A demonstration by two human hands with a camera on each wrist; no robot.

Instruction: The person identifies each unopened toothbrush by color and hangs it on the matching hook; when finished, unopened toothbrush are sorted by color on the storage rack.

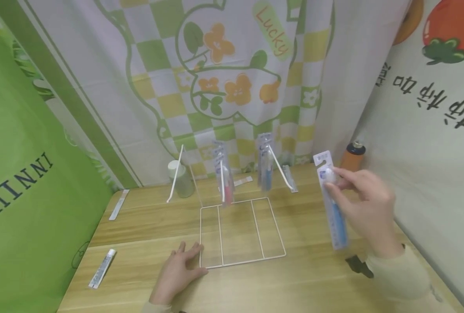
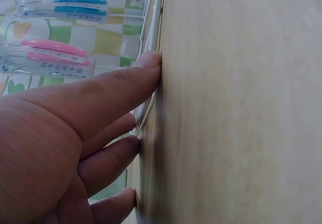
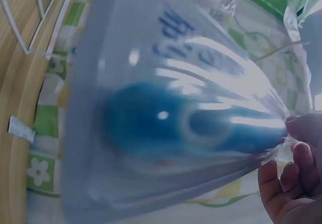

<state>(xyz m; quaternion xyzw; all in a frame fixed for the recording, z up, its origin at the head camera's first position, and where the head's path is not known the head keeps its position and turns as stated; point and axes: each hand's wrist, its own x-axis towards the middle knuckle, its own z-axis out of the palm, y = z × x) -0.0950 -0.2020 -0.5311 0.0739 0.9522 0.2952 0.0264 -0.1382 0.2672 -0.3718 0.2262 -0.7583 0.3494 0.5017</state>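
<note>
My right hand (image 1: 366, 202) pinches the upper part of a packaged blue toothbrush (image 1: 338, 221) between thumb and fingers. Its card hangs down, hook-hole end up, to the right of a white wire display rack (image 1: 251, 261). In the right wrist view the clear plastic pack (image 3: 151, 113) fills the middle and bends toward the fingertips. My left hand (image 1: 179, 271) rests at the rack's front left corner, fingers spread, thumb and fingertips touching the base wire. Packaged pink toothbrushes (image 1: 227, 187) and packaged blue toothbrushes (image 1: 266, 169) hang on two rack hooks; the left hook (image 1: 175, 174) is bare.
Behind the rack stand a pale green bottle (image 1: 183, 182) and, at right, an orange bottle (image 1: 352, 157) with a black top. A toothpaste tube (image 1: 102, 269) and a narrow packet (image 1: 119, 204) lie at left. Printed curtains enclose the wooden table (image 1: 157, 226).
</note>
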